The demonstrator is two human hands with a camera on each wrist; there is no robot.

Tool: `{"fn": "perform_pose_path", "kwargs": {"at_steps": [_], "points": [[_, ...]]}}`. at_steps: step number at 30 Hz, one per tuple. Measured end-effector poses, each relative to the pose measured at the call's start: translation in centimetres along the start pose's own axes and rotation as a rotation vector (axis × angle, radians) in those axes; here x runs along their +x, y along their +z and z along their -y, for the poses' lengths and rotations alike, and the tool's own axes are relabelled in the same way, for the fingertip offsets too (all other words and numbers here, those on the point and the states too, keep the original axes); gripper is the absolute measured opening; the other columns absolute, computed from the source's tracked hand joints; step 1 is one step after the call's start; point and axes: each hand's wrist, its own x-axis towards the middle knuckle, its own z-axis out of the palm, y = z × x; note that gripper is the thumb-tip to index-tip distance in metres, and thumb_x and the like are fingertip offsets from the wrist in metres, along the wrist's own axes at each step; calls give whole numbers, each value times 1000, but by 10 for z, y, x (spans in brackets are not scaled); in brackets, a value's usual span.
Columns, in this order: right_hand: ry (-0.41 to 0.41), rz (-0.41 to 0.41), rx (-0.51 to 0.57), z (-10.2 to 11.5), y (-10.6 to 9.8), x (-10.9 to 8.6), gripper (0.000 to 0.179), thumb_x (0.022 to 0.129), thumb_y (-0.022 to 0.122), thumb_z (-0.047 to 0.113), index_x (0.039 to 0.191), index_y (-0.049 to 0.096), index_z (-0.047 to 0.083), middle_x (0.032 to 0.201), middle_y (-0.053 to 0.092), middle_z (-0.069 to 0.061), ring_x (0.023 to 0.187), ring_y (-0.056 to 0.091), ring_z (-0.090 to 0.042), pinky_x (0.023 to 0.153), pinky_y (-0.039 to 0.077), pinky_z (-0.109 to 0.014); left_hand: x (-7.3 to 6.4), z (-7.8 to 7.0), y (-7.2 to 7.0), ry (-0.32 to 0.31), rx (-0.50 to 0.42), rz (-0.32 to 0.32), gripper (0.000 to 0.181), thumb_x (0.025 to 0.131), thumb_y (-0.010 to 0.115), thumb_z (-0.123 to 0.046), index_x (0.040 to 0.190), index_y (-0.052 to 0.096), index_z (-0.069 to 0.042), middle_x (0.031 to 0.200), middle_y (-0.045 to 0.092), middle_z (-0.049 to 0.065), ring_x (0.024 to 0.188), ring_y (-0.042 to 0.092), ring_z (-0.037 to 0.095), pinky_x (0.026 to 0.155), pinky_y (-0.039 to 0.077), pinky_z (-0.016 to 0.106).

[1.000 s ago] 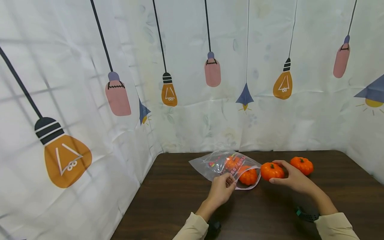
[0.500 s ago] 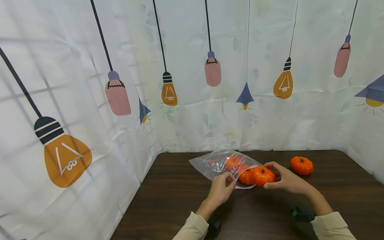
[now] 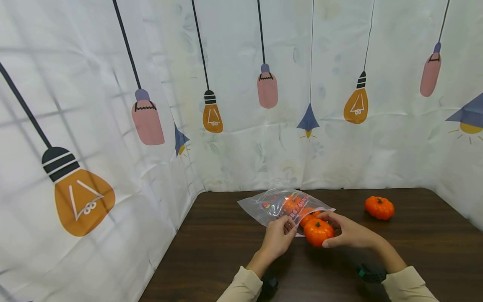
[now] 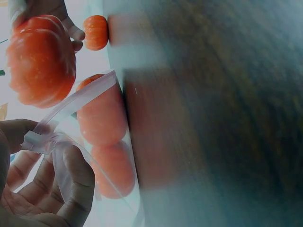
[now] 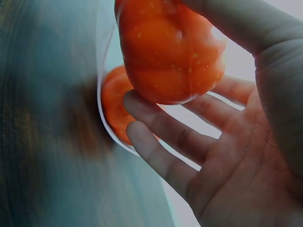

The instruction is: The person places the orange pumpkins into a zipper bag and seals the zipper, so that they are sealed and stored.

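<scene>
Brown table (image 3: 203, 247), white lamp-printed backdrop (image 3: 241, 159)

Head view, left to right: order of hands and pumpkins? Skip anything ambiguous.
Left hand → held pumpkin → right hand → loose pumpkin. Bagged pumpkins left out: they overlap others across the picture.
</scene>
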Motion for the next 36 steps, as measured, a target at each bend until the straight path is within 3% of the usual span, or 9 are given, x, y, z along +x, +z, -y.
{"fn": "perform_pose_path", "kwargs": {"at_steps": [12, 26, 36], "points": [[-18, -17, 61, -6, 10, 5, 72, 90, 77, 21, 147, 37, 4, 141, 43, -28, 109, 60, -31, 84, 56, -29, 1, 0, 1, 2, 6, 0, 9, 92, 74, -12, 88, 66, -16, 77, 68, -4, 63, 49, -6, 61, 45, 15], [37, -190, -153, -9, 17, 13, 80, 84, 83, 36, 146, 43, 6, 131, 55, -17, 106, 57, -25, 82, 53, -27, 1, -1, 1, 10, 8, 5, 8, 92, 73, -12, 89, 67, -15, 76, 67, -3, 62, 48, -6, 60, 44, 14], [57, -266, -208, -8, 27, 18, 83, 81, 85, 40, 141, 44, 0, 123, 59, -16, 101, 57, -21, 82, 51, -29, 1, -2, 2, 30, 15, -2, 7, 92, 73, -13, 89, 67, -15, 76, 68, -3, 63, 49, -6, 62, 44, 14]]}}
